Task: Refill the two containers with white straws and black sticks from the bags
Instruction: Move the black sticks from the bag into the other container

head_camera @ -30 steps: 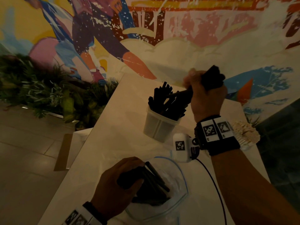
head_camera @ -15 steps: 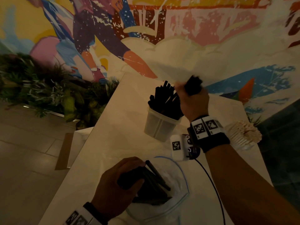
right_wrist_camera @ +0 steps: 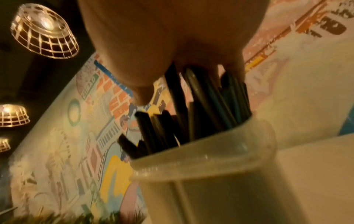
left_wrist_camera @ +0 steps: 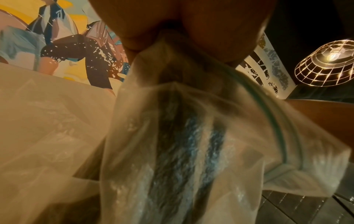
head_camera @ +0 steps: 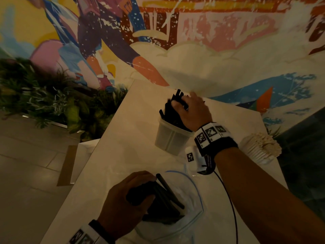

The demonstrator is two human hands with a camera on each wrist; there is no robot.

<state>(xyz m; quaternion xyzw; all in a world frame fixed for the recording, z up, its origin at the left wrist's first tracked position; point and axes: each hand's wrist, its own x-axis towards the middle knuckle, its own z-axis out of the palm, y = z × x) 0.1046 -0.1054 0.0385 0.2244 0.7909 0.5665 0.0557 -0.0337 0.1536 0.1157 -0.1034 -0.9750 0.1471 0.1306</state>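
Note:
A translucent container [head_camera: 169, 139] stands mid-table, packed with black sticks [head_camera: 171, 115]. My right hand [head_camera: 181, 104] is low over it, fingers curled round a bundle of sticks pushed down among the others. The right wrist view shows that hand [right_wrist_camera: 182, 68], the black sticks [right_wrist_camera: 201, 113] and the container [right_wrist_camera: 210, 174] close up. Near the front edge my left hand [head_camera: 146, 189] grips a clear zip bag [head_camera: 191, 217] with black sticks [head_camera: 168, 196] still inside. In the left wrist view the left hand [left_wrist_camera: 172, 33] bunches the bag [left_wrist_camera: 191, 136]. White straws [head_camera: 260, 147] fill a second container at the right.
The pale table [head_camera: 123, 147] runs up to a painted mural wall. Green plants [head_camera: 52, 103] and a tiled floor lie off its left edge. A black cable [head_camera: 228, 199] hangs from my right wrist over the bag. A wire lamp [left_wrist_camera: 325, 60] glows overhead.
My right hand has come down and left with its bundle of black sticks, from above the container into it. The left hand and the bag have stayed put.

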